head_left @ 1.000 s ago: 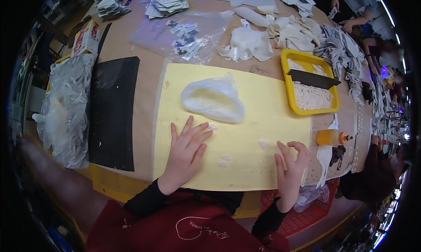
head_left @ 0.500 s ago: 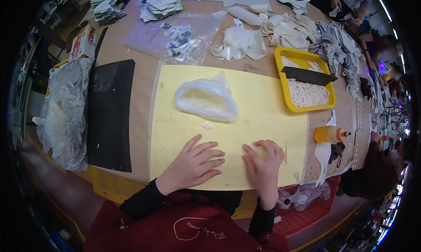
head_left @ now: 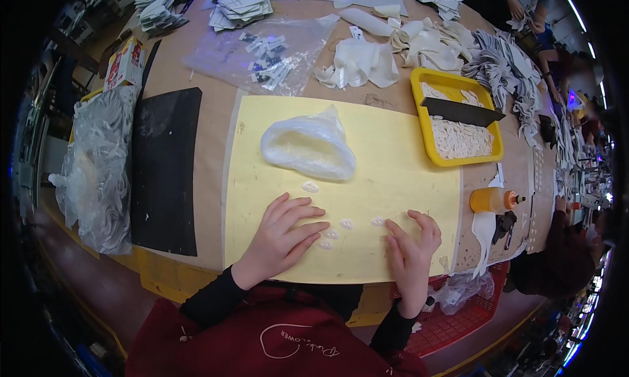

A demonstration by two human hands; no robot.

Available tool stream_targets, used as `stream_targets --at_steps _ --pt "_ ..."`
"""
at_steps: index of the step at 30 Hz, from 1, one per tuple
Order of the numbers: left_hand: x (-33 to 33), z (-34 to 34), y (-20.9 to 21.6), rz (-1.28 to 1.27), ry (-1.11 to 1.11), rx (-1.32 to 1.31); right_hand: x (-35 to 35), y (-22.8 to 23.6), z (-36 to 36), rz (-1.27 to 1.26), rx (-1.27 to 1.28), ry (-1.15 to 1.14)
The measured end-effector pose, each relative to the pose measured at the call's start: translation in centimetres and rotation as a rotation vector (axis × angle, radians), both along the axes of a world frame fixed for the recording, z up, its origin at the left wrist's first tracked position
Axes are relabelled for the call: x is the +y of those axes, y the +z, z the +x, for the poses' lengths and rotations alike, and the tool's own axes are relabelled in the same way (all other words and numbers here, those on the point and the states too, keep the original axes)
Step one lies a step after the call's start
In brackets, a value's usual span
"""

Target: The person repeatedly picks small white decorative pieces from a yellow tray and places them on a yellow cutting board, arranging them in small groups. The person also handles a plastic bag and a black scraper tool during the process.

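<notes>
Several small white oval pieces with holes lie on the yellow sheet (head_left: 393, 160). My left hand (head_left: 280, 238) is open, palm down, its fingertips beside one oval piece (head_left: 331, 233) and close to another white piece (head_left: 324, 244). Between my hands sits a further oval piece (head_left: 346, 224). Open too, my right hand (head_left: 411, 246) has its fingers apart, with a fingertip at the edge of the rightmost oval piece (head_left: 378, 221). One more piece (head_left: 310, 187) rests just below an open-mouthed translucent plastic bag (head_left: 308, 147).
At the far right stands a yellow tray (head_left: 431, 147) of white pieces with a dark divider (head_left: 462, 113). An orange bottle (head_left: 488, 200) is at the right. A black board (head_left: 165, 174) and bagged material (head_left: 98, 174) are on the left. Fabric stacks (head_left: 240, 10) line the back.
My right hand has moved right and its fingers have spread. My left hand has shifted slightly left. Several oval pieces formerly hidden near my hands are now visible between them.
</notes>
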State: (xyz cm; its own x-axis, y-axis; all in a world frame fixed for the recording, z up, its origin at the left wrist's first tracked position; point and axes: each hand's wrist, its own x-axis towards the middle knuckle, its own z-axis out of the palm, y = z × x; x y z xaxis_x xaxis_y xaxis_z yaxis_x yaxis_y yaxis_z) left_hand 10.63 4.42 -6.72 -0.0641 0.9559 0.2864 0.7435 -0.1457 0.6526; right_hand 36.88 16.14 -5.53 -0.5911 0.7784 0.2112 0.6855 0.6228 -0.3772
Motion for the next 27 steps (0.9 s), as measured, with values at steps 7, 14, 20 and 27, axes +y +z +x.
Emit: stream_targets --at_steps 7,14,20,27 --pt "0.0 -0.1 -0.1 0.014 0.057 -0.057 -0.8 0.1 -3.2 -0.022 -0.052 0.098" --pt "0.2 0.1 0.2 -0.075 0.196 0.034 -0.3 2.0 -1.9 0.024 0.160 -0.056" --pt "0.9 0.9 0.0 -0.092 0.128 0.247 -0.3 3.4 -1.4 -0.033 0.270 -0.094" --pt "0.2 0.0 -0.1 -0.063 0.200 0.075 -1.4 2.2 -3.3 -0.136 0.280 0.079"
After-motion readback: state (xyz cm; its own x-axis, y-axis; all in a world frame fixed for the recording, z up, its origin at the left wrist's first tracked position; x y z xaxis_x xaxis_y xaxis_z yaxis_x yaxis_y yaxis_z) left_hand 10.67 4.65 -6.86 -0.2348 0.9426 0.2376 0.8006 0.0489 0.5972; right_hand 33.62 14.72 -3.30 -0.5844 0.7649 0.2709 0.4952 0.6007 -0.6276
